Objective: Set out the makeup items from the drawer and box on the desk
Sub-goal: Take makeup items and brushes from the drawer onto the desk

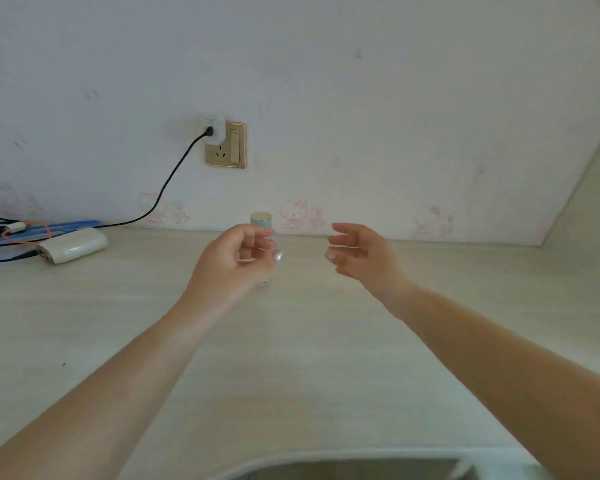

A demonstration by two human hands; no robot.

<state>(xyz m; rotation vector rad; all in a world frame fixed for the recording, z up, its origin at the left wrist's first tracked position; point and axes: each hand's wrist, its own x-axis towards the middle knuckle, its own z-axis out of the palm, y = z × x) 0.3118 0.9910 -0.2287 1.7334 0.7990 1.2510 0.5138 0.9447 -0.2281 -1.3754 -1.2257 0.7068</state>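
The makeup bottle, a small upright one with a gold cap and a pale blue-green band, stands on the counter near the back wall, a little above the frame's centre, toward 12 o'clock. Most of its body is hidden behind the left hand; only the cap and, lower down, a trace of a clear base show.

From the head view, both bare forearms reach in from the lower corners, at 7 and 5 o'clock, and meet near the middle. The left hand's grip is loosely curled, thumb and fingertips hooked toward each other just in front of the bottle. Whether they touch it I cannot tell, as the picture is soft there. The right hand hovers at the bottle's 3 o'clock, apart from it, its grip relaxed and holding nothing, fingers pointing toward the left hand.

At 9 o'clock on the counter lies a cream-white power bank among black cables and blue and orange cords. A black cable rises from there to a white plug in the gold wall socket at 11 o'clock. Faint pink cartoon stickers line the wall's foot. At 6 o'clock the rim of an open drawer shows.
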